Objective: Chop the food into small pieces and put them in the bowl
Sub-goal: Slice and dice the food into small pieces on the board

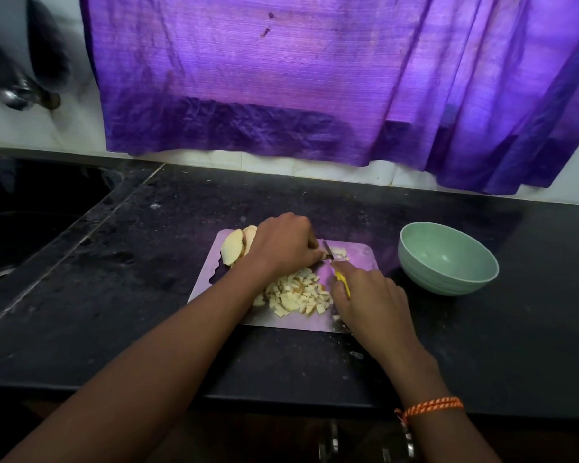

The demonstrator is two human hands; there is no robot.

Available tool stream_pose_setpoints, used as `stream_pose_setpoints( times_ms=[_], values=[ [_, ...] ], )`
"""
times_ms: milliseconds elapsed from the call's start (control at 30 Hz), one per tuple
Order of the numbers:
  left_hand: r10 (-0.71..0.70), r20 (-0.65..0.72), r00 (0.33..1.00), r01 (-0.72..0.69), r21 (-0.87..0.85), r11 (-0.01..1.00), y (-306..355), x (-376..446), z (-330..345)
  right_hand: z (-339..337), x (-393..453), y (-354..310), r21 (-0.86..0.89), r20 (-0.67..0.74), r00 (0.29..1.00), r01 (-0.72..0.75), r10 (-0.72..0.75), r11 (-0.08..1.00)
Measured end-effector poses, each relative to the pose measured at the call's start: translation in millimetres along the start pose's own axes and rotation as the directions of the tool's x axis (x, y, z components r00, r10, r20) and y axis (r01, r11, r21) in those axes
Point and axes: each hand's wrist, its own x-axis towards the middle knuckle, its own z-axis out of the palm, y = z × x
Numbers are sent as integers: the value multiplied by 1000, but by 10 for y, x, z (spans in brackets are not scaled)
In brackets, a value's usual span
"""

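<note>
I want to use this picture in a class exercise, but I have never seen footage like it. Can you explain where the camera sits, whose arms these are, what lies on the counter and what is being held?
There is no machine here. A camera worn on a person's head looks down at their own arms. The right hand grips a yellow-handled knife. The left hand steadies food at the blade. A cutting board on the dark counter carries a pile of chopped pieces and uncut slices. The green bowl, right of the board, looks empty.
</note>
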Motion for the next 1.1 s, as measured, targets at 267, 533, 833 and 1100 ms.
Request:
stream_pose_setpoints(
  times_ms=[267,533,833,1100],
  values=[
    [-19,-22,1000,19,13,1000,42,-19,-14,4,-148,38,12,-37,999,-33,33,999],
    [-8,-25,1000,9,7,1000,10,-4,9,-54,-301,136,98,-43,996,-68,73,993],
    [-32,-34,999,30,-40,999,-152,50,18,-61,-52,-3,156,-71,995,-56,67,986],
    [-5,6,1000,5,-20,1000,-142,55,25,43,-21,-7,112,-67,997,-23,30,994]
  ],
)
